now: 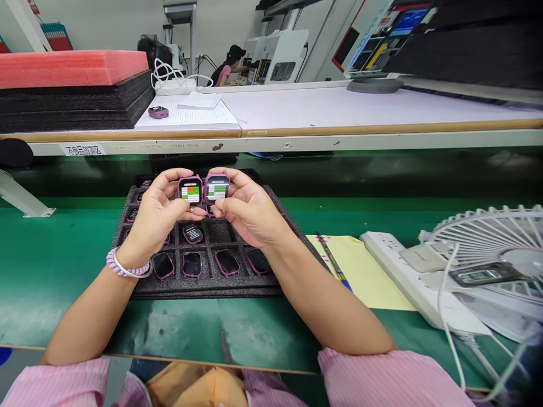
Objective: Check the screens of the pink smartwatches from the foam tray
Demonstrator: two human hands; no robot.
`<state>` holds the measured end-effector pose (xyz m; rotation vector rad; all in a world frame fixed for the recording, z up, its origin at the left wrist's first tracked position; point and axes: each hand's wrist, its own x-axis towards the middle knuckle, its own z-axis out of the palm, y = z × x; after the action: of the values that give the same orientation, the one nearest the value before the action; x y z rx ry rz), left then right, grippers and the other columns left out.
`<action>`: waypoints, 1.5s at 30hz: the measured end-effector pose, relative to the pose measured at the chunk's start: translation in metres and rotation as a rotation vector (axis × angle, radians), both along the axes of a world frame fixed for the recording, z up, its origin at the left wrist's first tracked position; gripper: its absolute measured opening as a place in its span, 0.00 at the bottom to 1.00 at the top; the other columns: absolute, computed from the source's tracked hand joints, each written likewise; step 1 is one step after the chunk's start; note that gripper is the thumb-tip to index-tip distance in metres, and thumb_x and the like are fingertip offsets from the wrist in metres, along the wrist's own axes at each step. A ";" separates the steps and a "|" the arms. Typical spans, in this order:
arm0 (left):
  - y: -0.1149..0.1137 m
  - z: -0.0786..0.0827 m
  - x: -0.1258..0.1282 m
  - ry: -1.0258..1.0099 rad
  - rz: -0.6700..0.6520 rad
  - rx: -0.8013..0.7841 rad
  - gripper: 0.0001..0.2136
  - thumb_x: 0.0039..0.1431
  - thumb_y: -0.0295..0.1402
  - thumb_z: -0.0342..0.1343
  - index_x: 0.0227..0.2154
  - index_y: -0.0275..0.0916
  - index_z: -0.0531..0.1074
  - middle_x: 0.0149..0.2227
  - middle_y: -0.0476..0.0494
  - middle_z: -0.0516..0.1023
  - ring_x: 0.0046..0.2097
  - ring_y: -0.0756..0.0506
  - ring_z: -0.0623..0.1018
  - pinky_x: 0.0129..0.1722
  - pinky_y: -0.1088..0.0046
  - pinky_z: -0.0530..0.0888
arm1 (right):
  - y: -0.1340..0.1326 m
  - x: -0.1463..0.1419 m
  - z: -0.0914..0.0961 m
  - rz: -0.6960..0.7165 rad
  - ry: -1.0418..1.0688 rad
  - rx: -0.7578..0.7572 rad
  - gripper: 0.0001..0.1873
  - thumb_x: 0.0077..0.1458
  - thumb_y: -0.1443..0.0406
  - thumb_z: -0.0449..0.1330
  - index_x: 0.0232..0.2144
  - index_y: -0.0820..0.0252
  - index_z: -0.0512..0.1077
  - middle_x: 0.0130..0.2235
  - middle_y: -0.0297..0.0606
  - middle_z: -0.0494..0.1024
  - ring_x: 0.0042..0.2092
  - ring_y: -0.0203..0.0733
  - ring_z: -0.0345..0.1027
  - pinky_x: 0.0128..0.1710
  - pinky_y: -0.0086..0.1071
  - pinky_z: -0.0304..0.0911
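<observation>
Side by side above a black foam tray (207, 288), my two hands hold up two purple smartwatch bodies with lit screens. My left hand (163, 206) pinches one smartwatch (190, 192), whose screen shows green, white and red cells. In my right hand (248, 209) is the other smartwatch (217, 188), with green and white cells on its screen. The two watches touch or nearly touch at their edges. Below them, more purple watches lie in the tray's compartments, among them a lit watch (193, 234) and a dark watch (227, 262). My hands and forearms hide part of the tray.
A white power strip (399, 271) and a fan (492, 254) stand at the right, near a pen (333, 260) on yellow paper (373, 282). On the shelf above are foam sheets (72, 96), another watch (158, 112) and papers (186, 118). A person (229, 68) sits far behind.
</observation>
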<state>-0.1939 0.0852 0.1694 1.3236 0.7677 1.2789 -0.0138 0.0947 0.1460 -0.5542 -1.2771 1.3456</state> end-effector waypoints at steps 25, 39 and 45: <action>-0.001 0.000 -0.001 0.047 -0.014 -0.019 0.17 0.54 0.31 0.61 0.47 0.39 0.70 0.40 0.49 0.80 0.29 0.48 0.84 0.31 0.75 0.86 | 0.002 -0.002 -0.003 -0.046 0.034 -0.057 0.24 0.46 0.63 0.73 0.45 0.58 0.70 0.35 0.31 0.73 0.29 0.32 0.62 0.26 0.24 0.61; -0.001 0.001 -0.001 0.042 0.006 -0.009 0.16 0.54 0.30 0.62 0.46 0.39 0.71 0.38 0.50 0.79 0.28 0.48 0.84 0.31 0.74 0.85 | 0.000 -0.002 -0.001 -0.024 0.009 -0.044 0.23 0.49 0.60 0.71 0.46 0.58 0.70 0.37 0.31 0.73 0.29 0.32 0.65 0.27 0.28 0.68; -0.003 0.001 0.000 0.074 0.034 0.006 0.17 0.54 0.30 0.63 0.48 0.39 0.71 0.41 0.48 0.79 0.28 0.49 0.84 0.31 0.76 0.85 | 0.001 -0.002 -0.002 -0.020 -0.002 -0.031 0.25 0.50 0.59 0.73 0.48 0.56 0.70 0.39 0.32 0.74 0.30 0.33 0.66 0.28 0.28 0.69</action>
<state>-0.1941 0.0823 0.1703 1.3745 0.8418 1.2661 -0.0153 0.0953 0.1436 -0.5883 -1.2513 1.3502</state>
